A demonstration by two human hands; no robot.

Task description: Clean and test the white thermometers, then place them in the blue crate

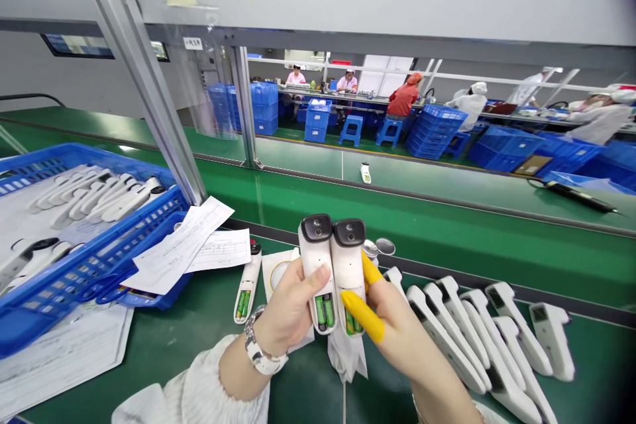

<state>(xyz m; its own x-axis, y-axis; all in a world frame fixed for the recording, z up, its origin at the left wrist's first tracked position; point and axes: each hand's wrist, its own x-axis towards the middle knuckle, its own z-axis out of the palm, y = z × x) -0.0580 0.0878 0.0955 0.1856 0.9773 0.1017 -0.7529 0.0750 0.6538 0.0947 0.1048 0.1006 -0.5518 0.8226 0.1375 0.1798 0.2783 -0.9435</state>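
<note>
My left hand [293, 308] is closed around a white infrared thermometer [314, 258], its thumb on the body above two green batteries. My right hand [382, 311], with yellow finger cots on thumb and finger, grips a second white thermometer [348, 265]. Side by side and touching, both are upright with their black sensor ends at the top and their battery bays facing me. The right thumb partly covers the second one's batteries. Left of my hands lies another thermometer [247, 288] with its battery bay uncovered. Several white thermometers [457, 324] lie in a row to the right.
A blue basket [134, 238] of thermometers stands at left, with papers [193, 245] over a smaller blue bin. A metal post [139, 73] rises beside it. One thermometer [366, 173] and a black electric screwdriver [579, 195] lie on the far ledge. People work beyond.
</note>
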